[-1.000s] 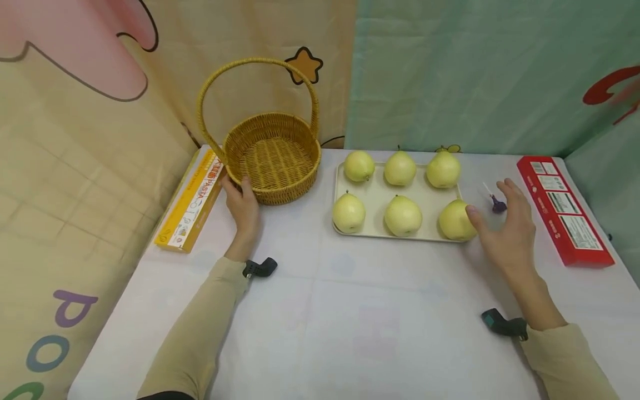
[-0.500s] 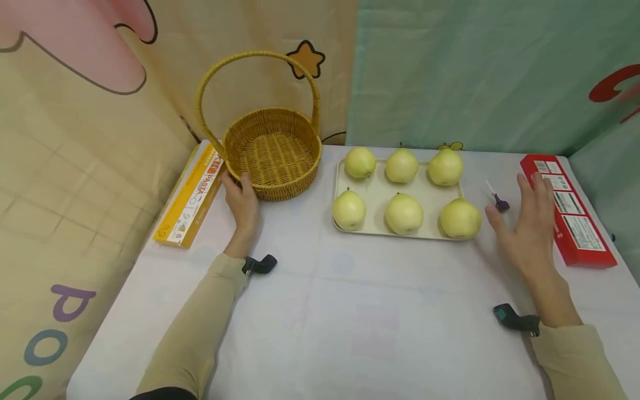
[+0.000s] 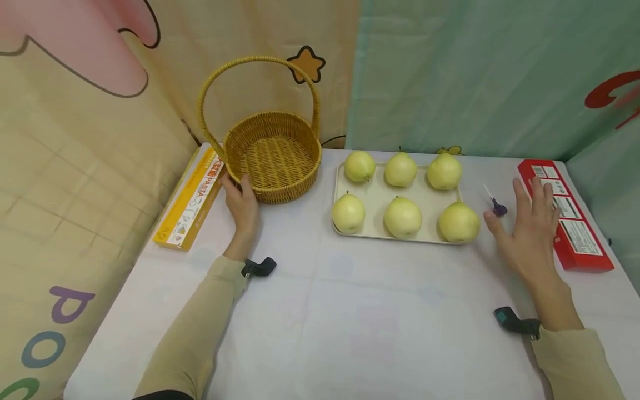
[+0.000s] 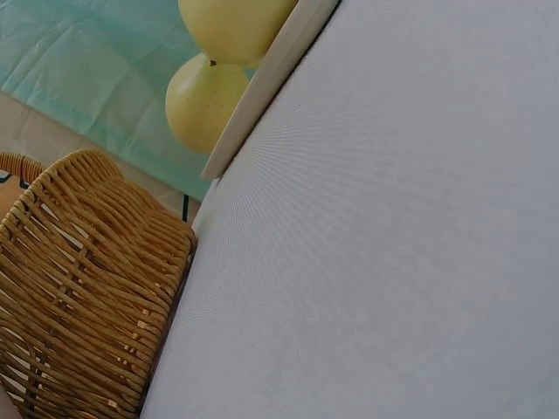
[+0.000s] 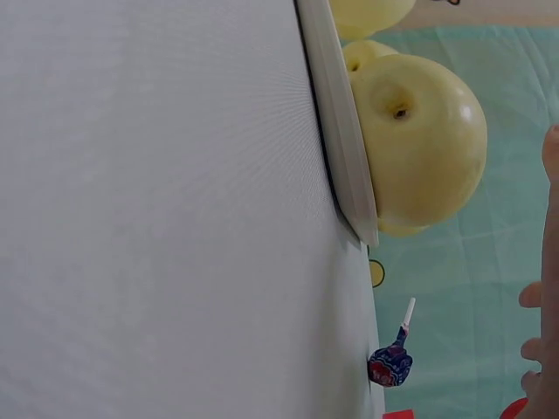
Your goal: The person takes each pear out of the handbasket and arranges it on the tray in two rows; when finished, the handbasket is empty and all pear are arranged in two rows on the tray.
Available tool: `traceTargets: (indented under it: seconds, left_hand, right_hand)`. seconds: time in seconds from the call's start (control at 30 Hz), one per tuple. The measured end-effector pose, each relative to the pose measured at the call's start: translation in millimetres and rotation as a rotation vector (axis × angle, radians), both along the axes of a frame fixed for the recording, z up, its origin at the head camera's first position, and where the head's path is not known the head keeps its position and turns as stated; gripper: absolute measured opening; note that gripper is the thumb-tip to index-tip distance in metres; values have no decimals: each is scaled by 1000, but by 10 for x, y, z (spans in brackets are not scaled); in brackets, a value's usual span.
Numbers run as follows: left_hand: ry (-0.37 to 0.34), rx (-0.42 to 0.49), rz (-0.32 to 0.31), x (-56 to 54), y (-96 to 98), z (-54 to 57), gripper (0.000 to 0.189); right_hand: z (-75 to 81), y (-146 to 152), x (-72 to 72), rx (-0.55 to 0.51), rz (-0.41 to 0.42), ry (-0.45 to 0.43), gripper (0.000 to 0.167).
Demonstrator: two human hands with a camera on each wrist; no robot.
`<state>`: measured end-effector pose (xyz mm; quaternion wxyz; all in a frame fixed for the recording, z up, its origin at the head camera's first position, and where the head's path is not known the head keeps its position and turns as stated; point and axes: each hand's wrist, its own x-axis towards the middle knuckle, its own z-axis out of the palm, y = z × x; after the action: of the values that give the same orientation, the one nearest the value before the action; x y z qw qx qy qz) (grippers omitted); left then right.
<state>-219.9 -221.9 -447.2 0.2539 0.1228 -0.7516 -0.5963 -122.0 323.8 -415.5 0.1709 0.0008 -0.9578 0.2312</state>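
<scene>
At the back left stands a wicker basket (image 3: pixel 277 161) with a tall arched handle and nothing inside. My left hand (image 3: pixel 242 208) holds its near left side, thumb up at the rim, the other fingers partly hidden against the wall. Several pale green pears (image 3: pixel 403 216) sit in two rows on a cream tray (image 3: pixel 372 191), right of the basket. My right hand (image 3: pixel 532 236) is just right of the tray, fingers spread and holding nothing. Its thumb points toward the nearest pear (image 3: pixel 459 222), with a gap between. The right wrist view shows that pear (image 5: pixel 419 140) close up.
A lollipop (image 3: pixel 497 208) in a purple wrapper lies between tray and right hand. A red box (image 3: pixel 582 239) stands at the right edge, partly behind that hand. The yellow pasta box (image 3: pixel 192 203) lies left of the basket. Curtains (image 3: pixel 475 72) hang behind the white-covered table (image 3: pixel 370 322).
My right hand has moved right, away from the nearest pear, and now overlaps the red box. The left hand, basket and pears stay in place; the head view shifts slightly.
</scene>
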Motion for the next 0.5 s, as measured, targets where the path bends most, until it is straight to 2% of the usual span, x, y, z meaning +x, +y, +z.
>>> traceTargets:
  seconds: [0.17,0.3,0.4,0.5]
  left_hand:
    - [10,-9,6,34,-5,-13,57]
    - [57,-16,17,35,4,-3,57]
    - [140,-53,63,23,31,27,60]
    - [272,-167,115,7,69,114,62]
  right_hand:
    - [-38,7,-4,6,1,-3,88]
    - [-48,15,9,11,-3,2,88]
    - [-44,32,34,24,-8,-1,89]
    - [-32,64,61,56,-18,-20,91]
